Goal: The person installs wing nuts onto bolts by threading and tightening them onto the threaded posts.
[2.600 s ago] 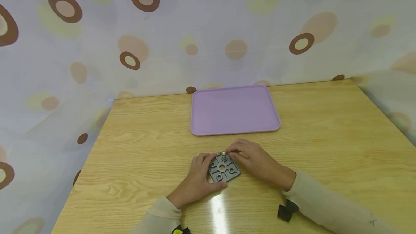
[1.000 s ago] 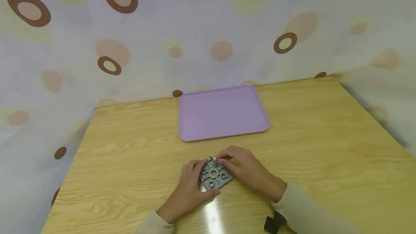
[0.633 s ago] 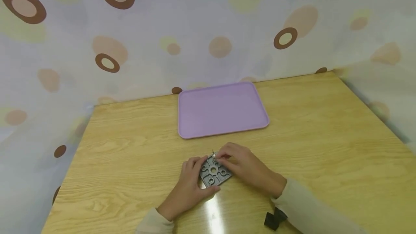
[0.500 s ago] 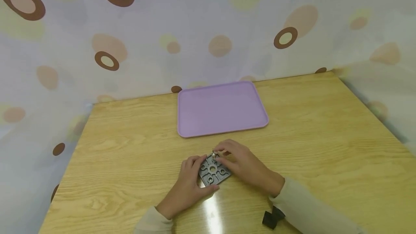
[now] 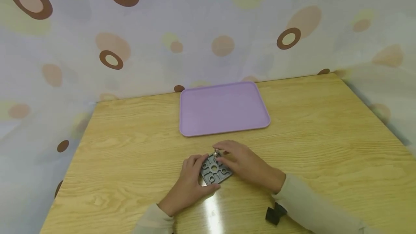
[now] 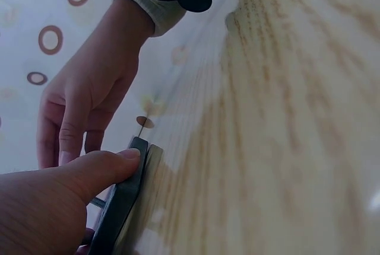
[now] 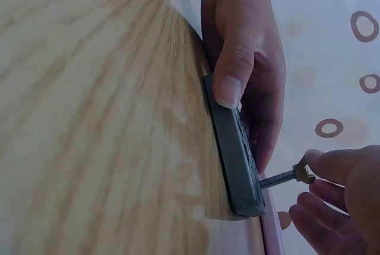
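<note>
A square grey metal plate [image 5: 219, 177] with a centre hole and ringed corner holes lies on the wooden table. My left hand [image 5: 190, 185] grips it, thumb on the near edge and fingers along the left edge. From the plate's far corner rises a threaded bolt [image 7: 276, 180], with a wing nut [image 7: 304, 172] at its outer end. My right hand [image 5: 245, 161] has its fingertips at the wing nut; in the right wrist view one tip touches a wing and another finger lies just below. The left wrist view shows the plate edge-on, with the wing nut hidden.
A pale purple tray [image 5: 224, 109] lies behind the hands, close to the back of the wooden table [image 5: 130, 147]. A patterned cloth [image 5: 195, 60] hangs along the back and sides. A black strap piece [image 5: 275, 213] sits by the right sleeve.
The wing nut's wings have turned between frames, with my right fingers shifting around it and now slightly more spread. My left hand keeps its grip on the plate. The head view has shifted.
</note>
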Action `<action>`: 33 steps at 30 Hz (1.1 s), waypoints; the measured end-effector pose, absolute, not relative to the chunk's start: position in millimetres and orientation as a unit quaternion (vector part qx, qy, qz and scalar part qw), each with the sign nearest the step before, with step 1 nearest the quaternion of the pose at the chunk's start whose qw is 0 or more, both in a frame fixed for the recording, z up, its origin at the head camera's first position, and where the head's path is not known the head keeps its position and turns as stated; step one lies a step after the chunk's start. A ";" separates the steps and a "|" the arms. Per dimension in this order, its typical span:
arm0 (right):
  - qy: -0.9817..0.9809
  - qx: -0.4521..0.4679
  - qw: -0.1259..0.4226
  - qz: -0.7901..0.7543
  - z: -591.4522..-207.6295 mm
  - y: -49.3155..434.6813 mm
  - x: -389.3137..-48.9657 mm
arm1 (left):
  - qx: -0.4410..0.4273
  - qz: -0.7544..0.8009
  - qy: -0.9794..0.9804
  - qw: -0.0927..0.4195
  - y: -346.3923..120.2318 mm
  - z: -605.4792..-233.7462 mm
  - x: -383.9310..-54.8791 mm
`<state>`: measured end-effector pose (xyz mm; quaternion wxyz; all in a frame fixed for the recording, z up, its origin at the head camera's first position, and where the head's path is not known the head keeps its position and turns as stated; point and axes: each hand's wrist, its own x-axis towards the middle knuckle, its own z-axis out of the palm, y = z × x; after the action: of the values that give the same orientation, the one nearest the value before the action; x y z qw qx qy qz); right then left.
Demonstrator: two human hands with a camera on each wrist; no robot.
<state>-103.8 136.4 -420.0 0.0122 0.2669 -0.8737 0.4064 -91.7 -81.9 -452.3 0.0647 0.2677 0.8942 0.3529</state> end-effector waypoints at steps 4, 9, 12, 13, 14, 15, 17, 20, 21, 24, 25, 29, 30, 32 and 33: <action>-0.879 0.285 0.021 0.383 -417.7 135.4 -106.9 | 0.270 0.352 0.894 0.067 -83.4 -451.7 -92.3; -0.881 0.291 0.037 0.371 -417.3 138.0 -109.6 | 0.270 0.351 0.894 0.072 -82.8 -449.4 -94.2; -0.887 0.281 0.034 0.366 -415.5 140.3 -109.4 | 0.266 0.350 0.895 0.078 -82.9 -447.9 -95.0; -0.889 0.277 0.032 0.364 -414.9 141.1 -109.1 | 0.265 0.350 0.895 0.079 -83.1 -447.6 -95.2; -0.889 0.274 0.030 0.364 -414.2 141.9 -108.8 | 0.262 0.352 0.895 0.082 -83.3 -447.2 -95.1; -0.891 0.272 0.029 0.363 -413.9 142.8 -108.6 | 0.260 0.352 0.895 0.084 -83.7 -446.8 -94.9; -0.892 0.268 0.026 0.362 -413.3 143.8 -108.6 | 0.258 0.354 0.895 0.086 -84.5 -446.2 -94.8; -0.892 0.267 0.024 0.365 -412.7 144.1 -109.3 | 0.256 0.355 0.895 0.086 -85.9 -446.2 -94.6; -0.891 0.269 0.024 0.365 -412.7 143.9 -109.6 | 0.256 0.354 0.895 0.085 -86.4 -446.4 -94.7; -0.886 0.277 0.024 0.370 -412.1 142.7 -110.5 | 0.258 0.353 0.895 0.083 -87.7 -447.3 -95.4; -0.885 0.280 0.026 0.371 -412.3 142.5 -110.6 | 0.259 0.352 0.896 0.082 -88.0 -447.8 -95.8; -0.881 0.288 0.032 0.373 -413.5 142.0 -110.6 | 0.267 0.349 0.895 0.078 -87.8 -449.7 -97.0; -0.880 0.289 0.032 0.375 -414.2 142.1 -110.4 | 0.269 0.349 0.894 0.077 -87.7 -450.0 -97.1; -0.876 0.292 0.030 0.382 -414.6 141.9 -111.5 | 0.271 0.348 0.895 0.076 -87.7 -449.8 -98.0; -0.873 0.294 0.029 0.387 -415.1 141.6 -112.3 | 0.271 0.347 0.895 0.075 -87.8 -449.8 -98.2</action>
<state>-112.3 141.6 -415.1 0.0291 0.2943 -0.8734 0.3870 -98.2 -87.8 -449.8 0.0747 0.2709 0.8948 0.3468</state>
